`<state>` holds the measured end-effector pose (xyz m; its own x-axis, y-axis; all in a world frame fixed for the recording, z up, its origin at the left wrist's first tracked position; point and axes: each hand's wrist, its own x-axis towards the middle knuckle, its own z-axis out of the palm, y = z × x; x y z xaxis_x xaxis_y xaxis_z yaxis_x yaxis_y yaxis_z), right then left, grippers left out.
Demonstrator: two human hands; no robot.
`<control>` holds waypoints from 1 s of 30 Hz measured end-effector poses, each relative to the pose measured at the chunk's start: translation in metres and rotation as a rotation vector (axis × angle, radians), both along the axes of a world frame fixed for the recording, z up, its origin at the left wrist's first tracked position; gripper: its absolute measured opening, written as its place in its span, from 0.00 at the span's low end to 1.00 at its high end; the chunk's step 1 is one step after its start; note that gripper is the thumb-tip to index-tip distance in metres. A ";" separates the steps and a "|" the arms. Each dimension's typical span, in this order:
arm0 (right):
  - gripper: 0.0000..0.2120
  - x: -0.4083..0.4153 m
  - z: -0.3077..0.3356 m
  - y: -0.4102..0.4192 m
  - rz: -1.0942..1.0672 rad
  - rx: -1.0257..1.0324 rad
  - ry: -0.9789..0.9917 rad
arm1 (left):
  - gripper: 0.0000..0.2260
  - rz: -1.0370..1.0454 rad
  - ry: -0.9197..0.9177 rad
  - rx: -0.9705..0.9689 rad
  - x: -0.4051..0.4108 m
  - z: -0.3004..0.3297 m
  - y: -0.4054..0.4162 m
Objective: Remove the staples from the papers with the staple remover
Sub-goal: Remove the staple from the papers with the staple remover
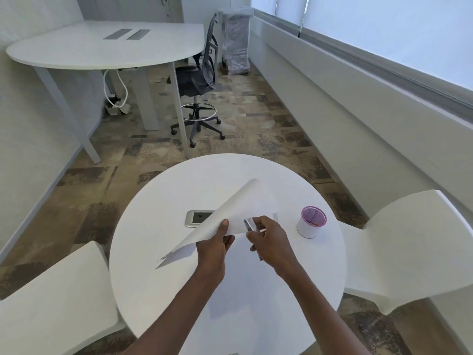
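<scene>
Both hands work mid-pull: left hand (217,242) pinches lifted papers (225,213), right hand (268,237) grips remover (248,224) at their edge; next, likely bite the staple squarely.

- Round white tabletop (230,290), white chairs (58,298) either side.
- Patchy brown carpet (256,139).
- Curved white desk (102,49), black office chair (199,80).
- Bright blinds (396,24) on the right.

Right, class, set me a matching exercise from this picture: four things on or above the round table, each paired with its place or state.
Things:
1. papers
2. staple remover
3. cup
4. socket panel

Places or states:
A. stands to the right of both hands
B. held up by the left hand
C. set into the tabletop
D. gripped in the right hand

Pairs: 1-B, 2-D, 3-A, 4-C
</scene>
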<state>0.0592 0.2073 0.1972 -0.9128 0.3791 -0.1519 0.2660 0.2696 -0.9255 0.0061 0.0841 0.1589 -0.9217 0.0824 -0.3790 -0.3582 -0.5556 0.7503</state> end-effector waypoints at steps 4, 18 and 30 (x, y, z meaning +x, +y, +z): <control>0.03 -0.005 -0.002 -0.011 -0.086 0.259 0.177 | 0.19 -0.020 0.013 0.061 -0.004 0.008 -0.001; 0.04 -0.025 0.011 -0.044 -0.234 0.190 0.451 | 0.22 -0.024 0.040 0.175 -0.021 0.032 -0.006; 0.09 -0.035 0.035 -0.060 -0.315 -0.262 0.372 | 0.07 -0.043 -0.105 0.217 -0.035 0.048 -0.016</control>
<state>0.0244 0.1473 0.2323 -0.7717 0.6351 0.0335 -0.0612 -0.0217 -0.9979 -0.0285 0.0678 0.2073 -0.8723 0.2105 -0.4413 -0.4543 -0.6825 0.5725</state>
